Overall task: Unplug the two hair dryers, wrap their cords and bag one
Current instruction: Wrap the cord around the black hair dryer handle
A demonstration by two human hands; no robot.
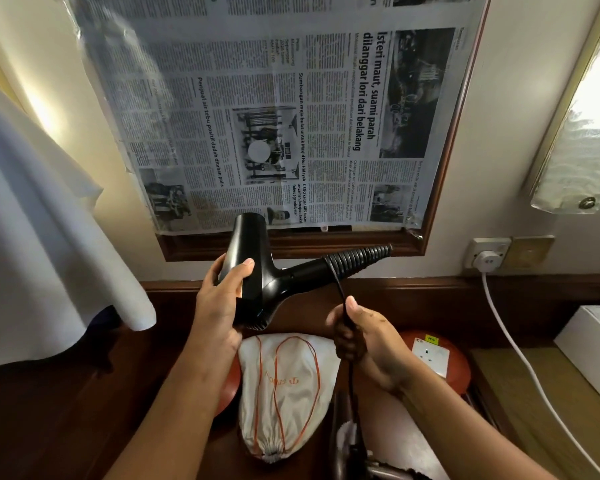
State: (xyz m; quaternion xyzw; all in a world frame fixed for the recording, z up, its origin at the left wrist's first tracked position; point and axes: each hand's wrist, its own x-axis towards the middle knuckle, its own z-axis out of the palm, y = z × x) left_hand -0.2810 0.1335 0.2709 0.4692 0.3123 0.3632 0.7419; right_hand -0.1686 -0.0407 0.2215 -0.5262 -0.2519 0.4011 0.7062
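Observation:
A black hair dryer (257, 271) is held up in front of the wall. My left hand (222, 299) grips its barrel, and the handle points right. Its black cord (357, 259) is coiled in tight turns around the handle. From the coils the cord drops to my right hand (361, 337), which is closed around it, then hangs down toward the bottom edge. Below the dryer a white drawstring bag (284, 386) with an orange cord lies on the dark wooden surface, bulging, its mouth gathered shut toward me. What fills the bag is hidden.
A white plug (486, 260) sits in a wall socket at right; its white cable (520, 355) runs down across the counter. A red round object (459, 358) carries a white socket plate. A white box (593, 344) stands far right, white cloth (39, 237) hangs left, newspaper (274, 109) covers the framed panel.

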